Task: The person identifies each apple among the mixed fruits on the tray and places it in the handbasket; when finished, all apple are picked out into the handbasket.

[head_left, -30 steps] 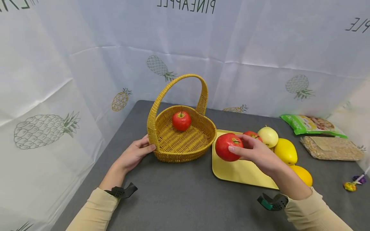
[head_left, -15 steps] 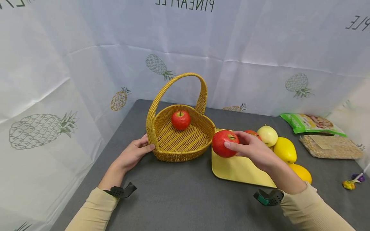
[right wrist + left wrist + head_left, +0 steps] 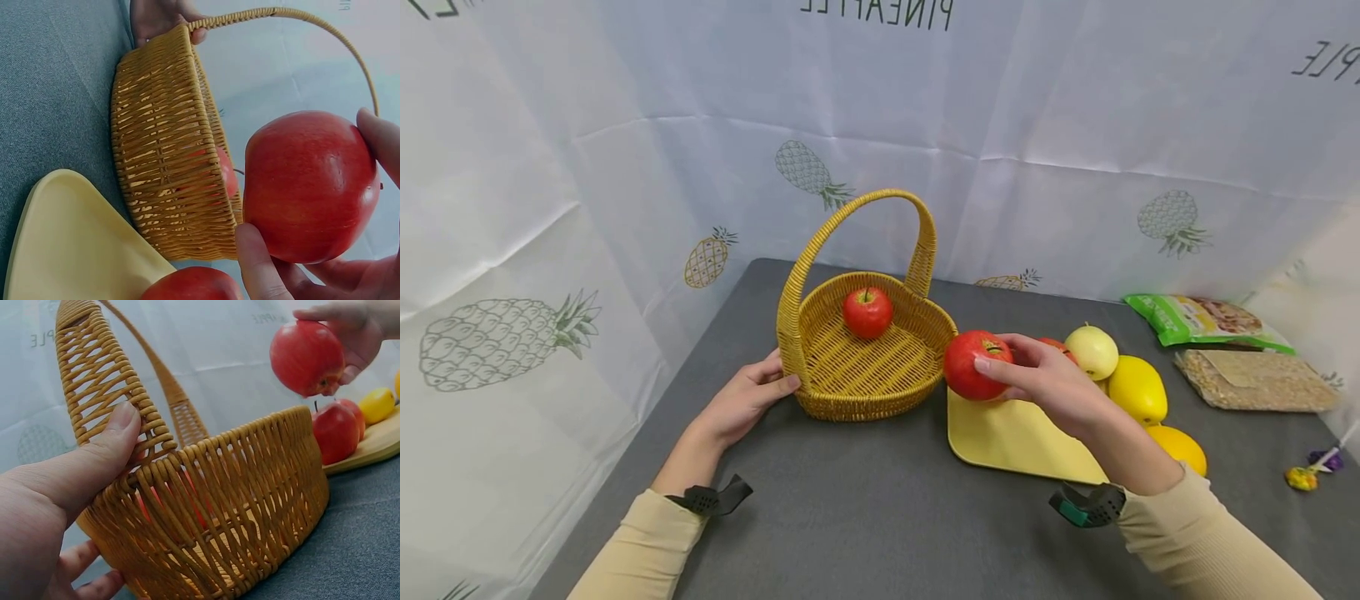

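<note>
A red apple (image 3: 977, 365) is held up between the thumb and fingers of my right hand (image 3: 1052, 379), just off the right rim of the heart-shaped wicker basket (image 3: 861, 408). In the right wrist view, a gap shows under the held apple (image 3: 309, 187). My left hand (image 3: 748, 400) grips the basket's left side, its thumb (image 3: 119, 428) lying on the foot of the arched handle. Inside the basket, toward the back, sits another red apple (image 3: 868, 313).
A yellow tray (image 3: 1015, 442) right of the basket bears more red apples (image 3: 335, 431), a pale green apple (image 3: 1092, 352) and yellow fruits (image 3: 1137, 390). Farther right lie a green packet (image 3: 1210, 321), a bag of grains (image 3: 1255, 379) and lollipops (image 3: 1302, 477). A pineapple-print curtain hangs behind.
My right hand has carried the apple a short way left and slightly up, from over the tray toward the basket rim. My left hand stays on the basket.
</note>
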`<state>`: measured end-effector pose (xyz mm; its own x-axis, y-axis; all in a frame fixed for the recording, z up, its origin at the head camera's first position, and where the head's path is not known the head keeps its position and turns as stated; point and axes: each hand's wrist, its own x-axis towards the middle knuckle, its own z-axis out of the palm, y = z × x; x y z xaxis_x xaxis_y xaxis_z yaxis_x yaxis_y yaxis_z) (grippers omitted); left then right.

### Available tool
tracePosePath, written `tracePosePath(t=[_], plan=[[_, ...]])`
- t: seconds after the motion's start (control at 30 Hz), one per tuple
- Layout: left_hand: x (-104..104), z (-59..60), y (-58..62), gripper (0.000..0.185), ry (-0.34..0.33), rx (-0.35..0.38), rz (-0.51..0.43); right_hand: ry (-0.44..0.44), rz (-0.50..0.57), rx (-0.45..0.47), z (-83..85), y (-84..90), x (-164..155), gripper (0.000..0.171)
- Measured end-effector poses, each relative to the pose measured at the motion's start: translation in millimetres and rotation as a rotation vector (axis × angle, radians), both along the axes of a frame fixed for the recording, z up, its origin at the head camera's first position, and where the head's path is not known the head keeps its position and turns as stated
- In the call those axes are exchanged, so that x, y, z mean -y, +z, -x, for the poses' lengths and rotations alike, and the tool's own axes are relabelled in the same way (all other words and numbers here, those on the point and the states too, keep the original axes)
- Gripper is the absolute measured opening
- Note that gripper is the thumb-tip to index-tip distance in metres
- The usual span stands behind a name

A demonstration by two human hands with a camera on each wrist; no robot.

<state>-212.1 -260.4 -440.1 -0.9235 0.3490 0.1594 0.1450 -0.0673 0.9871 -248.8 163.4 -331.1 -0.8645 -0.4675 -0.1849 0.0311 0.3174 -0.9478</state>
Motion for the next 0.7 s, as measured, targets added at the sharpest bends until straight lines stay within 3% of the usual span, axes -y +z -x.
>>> tracePosePath(t=[0.7], plan=[[0.1, -2.7, 2.8, 0.038, -0.003, -0.003, 0.001, 0.011, 0.045, 0.045, -0.5, -6.5, 18.2, 0.068]])
